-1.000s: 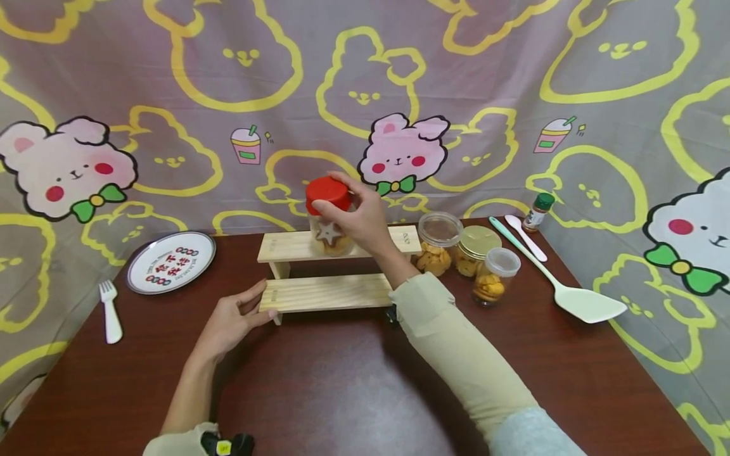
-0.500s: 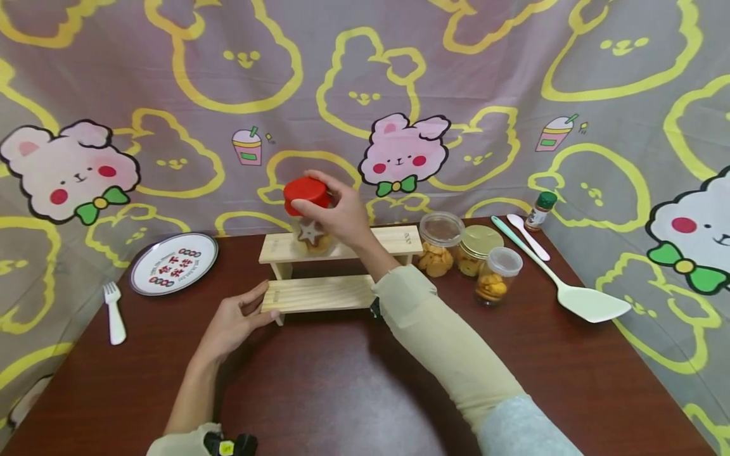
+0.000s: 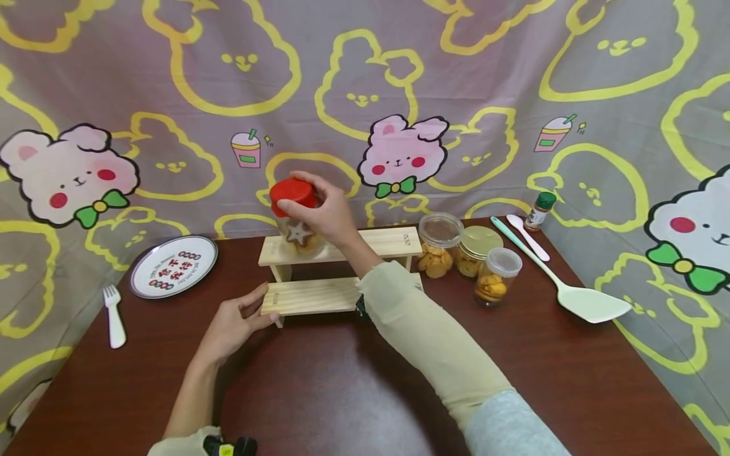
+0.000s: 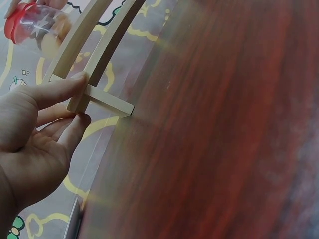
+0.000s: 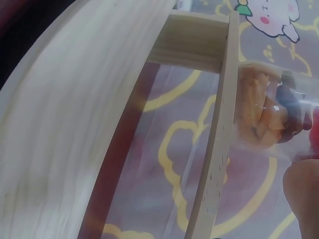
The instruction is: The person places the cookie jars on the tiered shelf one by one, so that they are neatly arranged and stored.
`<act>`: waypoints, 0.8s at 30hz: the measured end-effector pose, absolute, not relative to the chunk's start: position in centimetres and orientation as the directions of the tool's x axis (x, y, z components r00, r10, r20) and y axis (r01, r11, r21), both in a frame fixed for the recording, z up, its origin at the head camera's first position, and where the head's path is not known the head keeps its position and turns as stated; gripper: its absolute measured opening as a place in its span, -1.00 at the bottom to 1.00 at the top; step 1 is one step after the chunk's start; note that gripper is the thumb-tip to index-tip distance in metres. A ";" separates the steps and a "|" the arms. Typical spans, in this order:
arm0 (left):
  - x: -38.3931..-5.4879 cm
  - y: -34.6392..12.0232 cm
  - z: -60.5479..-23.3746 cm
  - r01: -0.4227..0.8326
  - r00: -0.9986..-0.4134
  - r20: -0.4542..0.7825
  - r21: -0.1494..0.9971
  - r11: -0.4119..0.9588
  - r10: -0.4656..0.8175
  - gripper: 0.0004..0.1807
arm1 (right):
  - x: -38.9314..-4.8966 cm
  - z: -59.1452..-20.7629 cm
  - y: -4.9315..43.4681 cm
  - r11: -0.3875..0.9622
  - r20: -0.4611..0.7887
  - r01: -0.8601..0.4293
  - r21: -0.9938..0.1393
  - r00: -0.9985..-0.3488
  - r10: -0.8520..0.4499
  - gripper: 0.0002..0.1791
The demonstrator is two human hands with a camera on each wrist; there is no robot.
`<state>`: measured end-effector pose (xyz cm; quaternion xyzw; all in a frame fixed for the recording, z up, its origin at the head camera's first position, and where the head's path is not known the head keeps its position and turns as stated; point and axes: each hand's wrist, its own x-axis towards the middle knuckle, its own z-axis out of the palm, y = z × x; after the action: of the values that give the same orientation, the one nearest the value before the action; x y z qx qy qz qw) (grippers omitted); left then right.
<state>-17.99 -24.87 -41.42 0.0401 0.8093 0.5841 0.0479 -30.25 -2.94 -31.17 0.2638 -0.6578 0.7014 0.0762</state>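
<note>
My right hand (image 3: pixel 327 212) grips the red lid of a clear cookie jar (image 3: pixel 298 237) from above. The jar, with a star shape on its side, is at the left part of the upper step of a two-step wooden rack (image 3: pixel 319 296). Cookies (image 5: pixel 261 112) show through its wall in the right wrist view, its base at the step's top. My left hand (image 3: pixel 234 324) pinches the left end of the lower step, with thumb and fingers on either side of the board (image 4: pixel 107 47) in the left wrist view.
Right of the rack stand a clear-lidded jar (image 3: pixel 438 244), a gold-lidded jar (image 3: pixel 478 244) and a small jar (image 3: pixel 496 278). Beyond lie a spatula (image 3: pixel 590 303), a white spoon (image 3: pixel 527 239) and a green-capped bottle (image 3: pixel 540 212). At left are a plate (image 3: pixel 194 272) and a fork (image 3: pixel 115 320).
My right hand has moved left along the upper step with the cookie jar in its grip. My left hand has kept its hold on the rack.
</note>
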 end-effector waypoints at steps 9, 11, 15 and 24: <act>-17.9 -24.9 -41.4 0.018 -0.992 -0.023 0.946 0.325 0.122 -0.21 | -30.3 -31.0 -3.0 -0.124 0.465 -0.448 -0.885 -0.847 -0.256 -0.39; -17.9 -24.9 -41.5 0.021 -0.992 -0.021 0.945 0.325 0.123 -0.21 | -30.4 -31.1 -2.9 -0.125 0.467 -0.450 -0.884 -0.846 -0.256 -0.38; -17.9 -24.8 -41.5 0.023 -0.992 -0.020 0.945 0.326 0.126 -0.21 | -30.5 -31.2 -2.4 -0.143 0.469 -0.447 -0.883 -0.849 -0.243 -0.37; -17.8 -24.8 -41.3 0.015 -0.992 -0.028 0.938 0.346 0.120 -0.20 | -30.5 -31.4 -0.8 -0.176 0.495 -0.464 -0.868 -0.836 -0.235 -0.39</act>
<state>-17.83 -24.76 -41.26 0.0412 0.8192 0.5702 0.0458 -30.46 -0.80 -31.43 0.2746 -0.6371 0.7158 0.0800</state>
